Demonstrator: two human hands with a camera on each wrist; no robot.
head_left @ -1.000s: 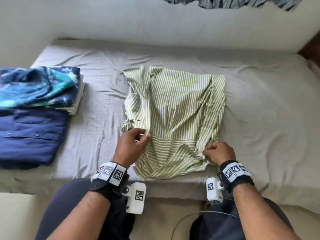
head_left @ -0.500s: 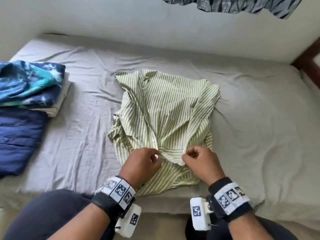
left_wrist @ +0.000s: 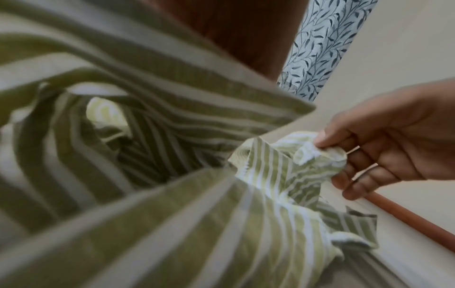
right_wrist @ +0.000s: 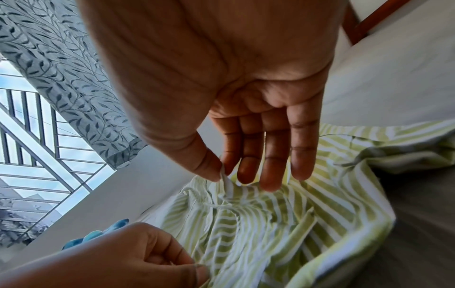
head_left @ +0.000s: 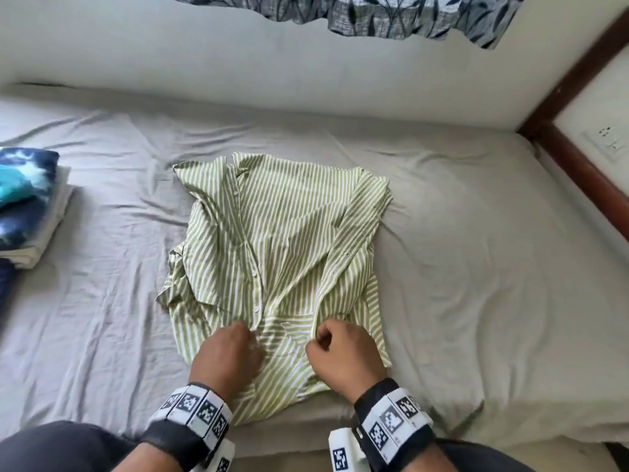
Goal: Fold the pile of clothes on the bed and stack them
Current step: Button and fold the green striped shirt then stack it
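A green-and-white striped shirt [head_left: 279, 253] lies crumpled in the middle of the bed, collar toward the wall. My left hand [head_left: 250, 335] pinches the button edge near the hem. In the right wrist view, the left hand [right_wrist: 197, 270] shows thumb and finger closed on the cloth. My right hand [head_left: 316, 338] pinches the opposite front edge a hand's width away. Its thumb and forefinger hold a thin fold of shirt [right_wrist: 225, 179], the other fingers [right_wrist: 270, 175] hanging straight. The left wrist view is filled by blurred shirt fabric [left_wrist: 147, 224], with the right hand [left_wrist: 344, 155] gripping a bunched corner.
A stack of folded clothes, tie-dye blue [head_left: 23, 195] on top, sits at the bed's left edge, with a navy garment [head_left: 5, 277] in front of it. The grey sheet [head_left: 476, 267] spreads right to a wooden frame [head_left: 585, 172]. A leaf-print curtain [head_left: 374, 11] hangs above the bed.
Both hands came together at the shirt's lower middle; the right hand left the right edge. They now pinch the two front edges, which have parted slightly.
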